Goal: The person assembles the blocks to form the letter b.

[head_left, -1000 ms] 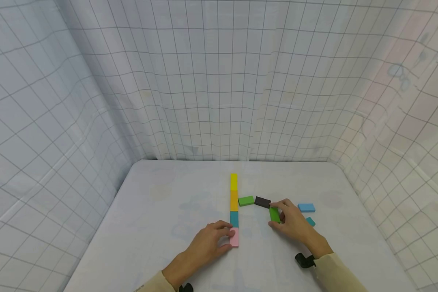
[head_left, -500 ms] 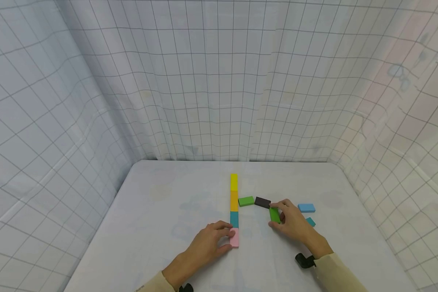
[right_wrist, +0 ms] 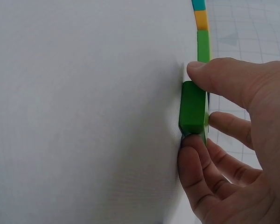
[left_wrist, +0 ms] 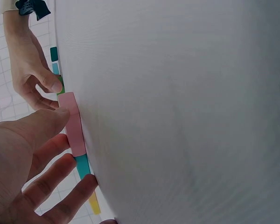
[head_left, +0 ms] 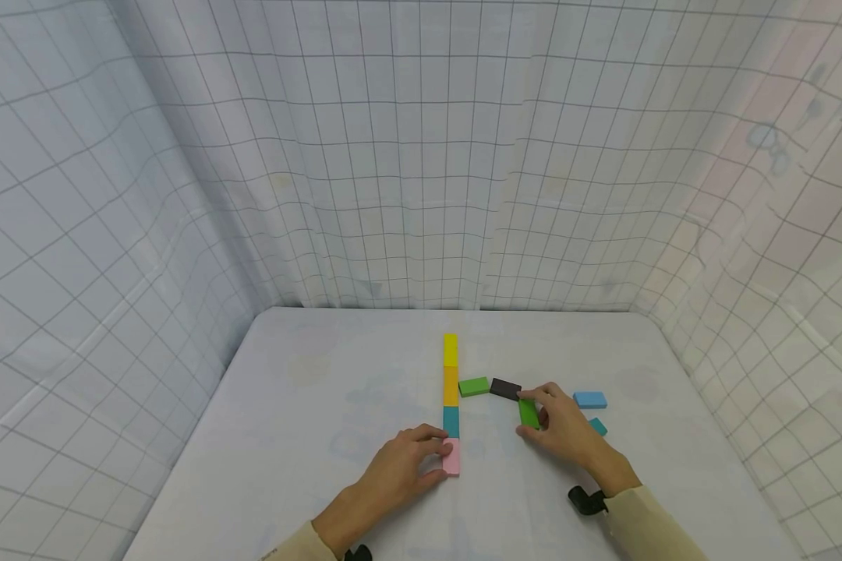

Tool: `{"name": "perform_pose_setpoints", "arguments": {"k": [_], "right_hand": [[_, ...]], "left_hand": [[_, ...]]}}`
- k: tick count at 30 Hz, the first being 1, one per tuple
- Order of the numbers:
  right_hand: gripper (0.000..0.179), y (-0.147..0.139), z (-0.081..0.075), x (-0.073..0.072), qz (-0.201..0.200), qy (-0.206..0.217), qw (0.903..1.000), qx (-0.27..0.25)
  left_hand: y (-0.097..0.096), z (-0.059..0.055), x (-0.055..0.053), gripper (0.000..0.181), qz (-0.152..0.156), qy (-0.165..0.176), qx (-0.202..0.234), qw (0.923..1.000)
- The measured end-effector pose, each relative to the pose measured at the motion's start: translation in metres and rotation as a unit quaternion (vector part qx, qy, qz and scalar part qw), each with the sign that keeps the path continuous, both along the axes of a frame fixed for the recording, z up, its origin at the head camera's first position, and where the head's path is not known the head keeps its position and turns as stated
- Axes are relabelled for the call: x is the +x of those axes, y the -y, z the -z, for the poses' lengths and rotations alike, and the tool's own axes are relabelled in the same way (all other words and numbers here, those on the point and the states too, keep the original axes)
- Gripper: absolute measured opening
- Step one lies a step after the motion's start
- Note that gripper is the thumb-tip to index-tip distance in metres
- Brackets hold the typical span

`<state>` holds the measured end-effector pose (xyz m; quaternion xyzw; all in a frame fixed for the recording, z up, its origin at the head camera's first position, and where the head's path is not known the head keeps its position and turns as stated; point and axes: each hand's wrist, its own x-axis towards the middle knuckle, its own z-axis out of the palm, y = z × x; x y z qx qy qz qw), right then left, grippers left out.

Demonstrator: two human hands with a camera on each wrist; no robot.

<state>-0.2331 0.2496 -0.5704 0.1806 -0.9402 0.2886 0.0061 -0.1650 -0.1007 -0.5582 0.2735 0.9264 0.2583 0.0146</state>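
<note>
Right hand [head_left: 564,428]: pinches our nearer green block [head_left: 528,414]
Left hand [head_left: 400,465]: holds our pink block [head_left: 452,460]
Black block [head_left: 505,389]: we're likely aligning green beside it; next calls for gentle release

White table [head_left: 309,405]; on it, column of four blocks [head_left: 451,386], five more blocks [head_left: 528,414] rightward.
</note>
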Motion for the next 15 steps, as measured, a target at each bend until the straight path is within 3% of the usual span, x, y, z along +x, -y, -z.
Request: {"name": "perform_pose_setpoints", "arguments": {"k": [15], "right_hand": [[0.058,-0.0008,0.0002,-0.0011,-0.002,0.002,1.0000,-0.001]], "left_hand": [[0.0009,-0.0004,0.0013,0.038,0.006,-0.016,0.011,0.9998]]}}
